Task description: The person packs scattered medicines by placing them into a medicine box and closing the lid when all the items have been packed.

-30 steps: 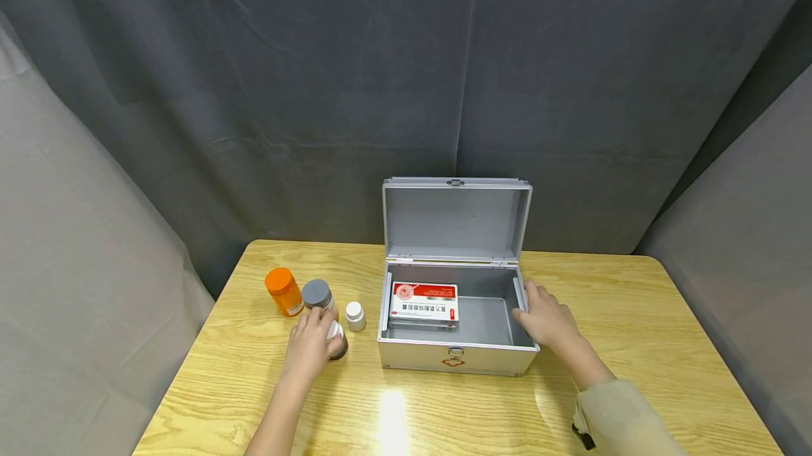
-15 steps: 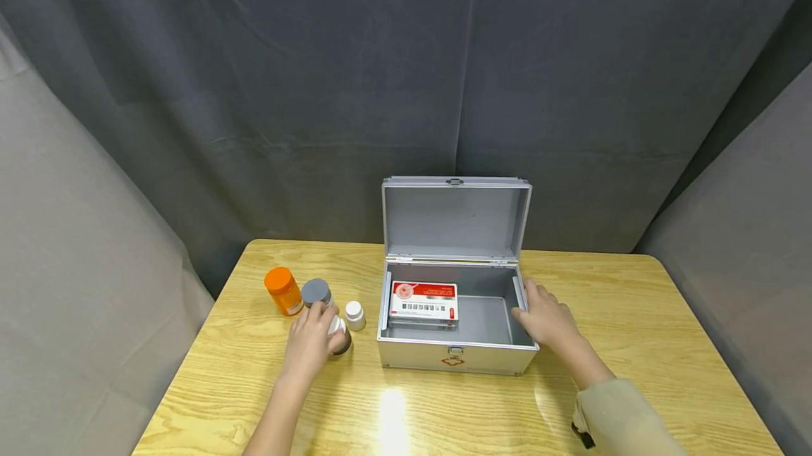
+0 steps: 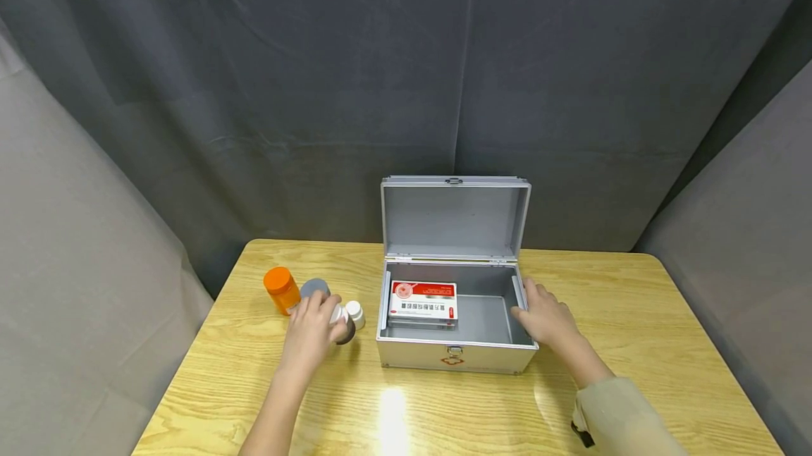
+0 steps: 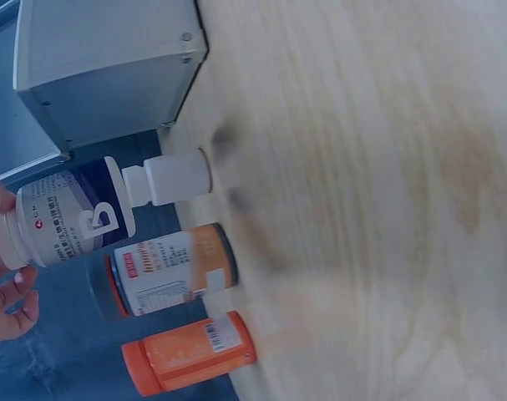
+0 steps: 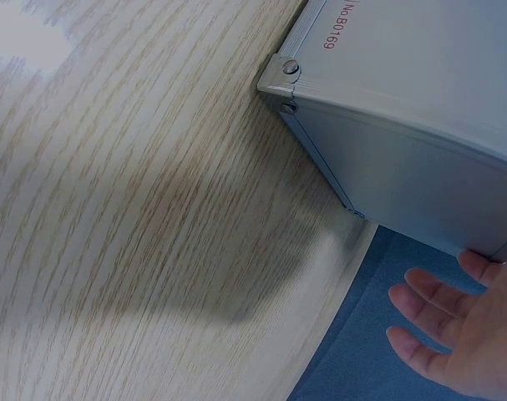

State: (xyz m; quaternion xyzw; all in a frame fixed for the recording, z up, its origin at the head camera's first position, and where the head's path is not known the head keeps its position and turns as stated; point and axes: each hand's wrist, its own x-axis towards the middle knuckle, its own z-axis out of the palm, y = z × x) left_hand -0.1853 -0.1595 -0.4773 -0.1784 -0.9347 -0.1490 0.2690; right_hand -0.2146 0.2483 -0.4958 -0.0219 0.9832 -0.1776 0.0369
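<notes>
In the head view my left hand (image 3: pixel 307 340) grips a white-capped pill bottle (image 4: pixel 73 215) with a purple-and-white label by its cap end. Its dark base hangs above the table, and the left wrist view shows it overlapping a small white bottle (image 4: pixel 178 175). Close by stand a grey-lidded jar (image 3: pixel 314 287) and an orange bottle (image 3: pixel 281 289). My right hand (image 3: pixel 547 318) holds the right wall of an open silver first-aid case (image 3: pixel 412 354), thumb over the rim; the right wrist view shows its other fingers (image 5: pixel 424 313) spread outside. Inside the case a red-and-white medicine box (image 3: pixel 423 306) lies at the left.
The case's lid (image 3: pixel 455 223) stands upright at the back, near the table's far edge. Dark cloth (image 3: pixel 317 125) hangs behind the wooden table (image 3: pixel 457 414), and lighter cloth hangs at both sides.
My left hand has lifted the pill bottle and moved it slightly away from me, towards the small white bottle. The right hand and the case have stayed in place.
</notes>
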